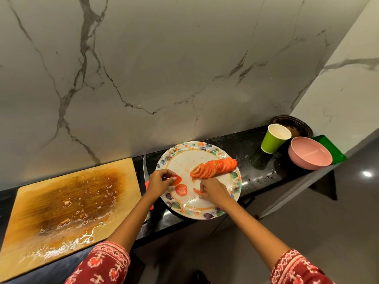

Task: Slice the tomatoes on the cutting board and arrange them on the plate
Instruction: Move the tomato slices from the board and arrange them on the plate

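Most of the work sits on the counter [256, 160]: cutting board [67, 203] wet & bare, plate [207, 212] w/ the stacked slices [215, 168] near its far rim. One flat slice [181, 190] lies nearer. Left hand [159, 182] fingers pinch a slice [176, 180]; right hand [213, 191] fingers pinch a sliver [197, 191]. Best approach, prob.: light grip, set each down flat, overlapping along the rim.

body: two bare forearms | left sleeve [102, 265]: dark red, white and coral print, ends near elbow | right sleeve [297, 269]: same print | hands: no rings or watch seen
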The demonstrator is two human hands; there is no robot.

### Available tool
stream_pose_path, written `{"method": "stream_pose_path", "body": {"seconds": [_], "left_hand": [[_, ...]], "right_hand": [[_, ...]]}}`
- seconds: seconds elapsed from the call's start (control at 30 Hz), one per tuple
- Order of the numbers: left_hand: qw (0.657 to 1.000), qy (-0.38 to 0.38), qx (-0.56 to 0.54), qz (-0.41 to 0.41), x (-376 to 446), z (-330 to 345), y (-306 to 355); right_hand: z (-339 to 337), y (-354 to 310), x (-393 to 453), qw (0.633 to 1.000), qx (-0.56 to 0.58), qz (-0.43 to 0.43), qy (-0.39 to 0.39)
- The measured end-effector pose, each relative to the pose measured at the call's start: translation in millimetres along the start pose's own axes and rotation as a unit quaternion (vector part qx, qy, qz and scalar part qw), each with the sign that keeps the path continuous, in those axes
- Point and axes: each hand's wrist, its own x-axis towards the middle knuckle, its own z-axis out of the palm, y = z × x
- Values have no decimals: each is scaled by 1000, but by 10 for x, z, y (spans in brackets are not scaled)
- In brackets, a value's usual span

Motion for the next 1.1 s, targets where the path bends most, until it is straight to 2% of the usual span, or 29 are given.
{"method": "stream_pose_path", "body": {"seconds": [0.13, 0.3, 0.43, 0.57, 0.67, 0.93, 1.1], "left_hand": [[1000, -12, 4, 16, 32, -11, 19], [1000, -5, -12, 19, 119, -33, 23], [1000, -7, -17, 7, 184, -4, 23], [1000, -11, -28, 1, 240, 67, 38], [999, -8, -35, -7, 272, 122, 61], [999, -27, -20, -24, 374, 293, 121], [999, -42, -10, -10, 448, 395, 253]], "right_hand": [[-34, -53, -37, 999, -37, -36, -13], [-500, -107, 91, 995, 55, -77, 34], [-765, -102, 417, 988, -38, -126, 86], [-627, -120, 614, 976, -156, -151, 7], [-487, -107, 668, 968, -182, -170, -26], [-550, 47, 734, 970, -148, -188, -45], [-645, 176, 765, 982, -73, -171, 11]]}}
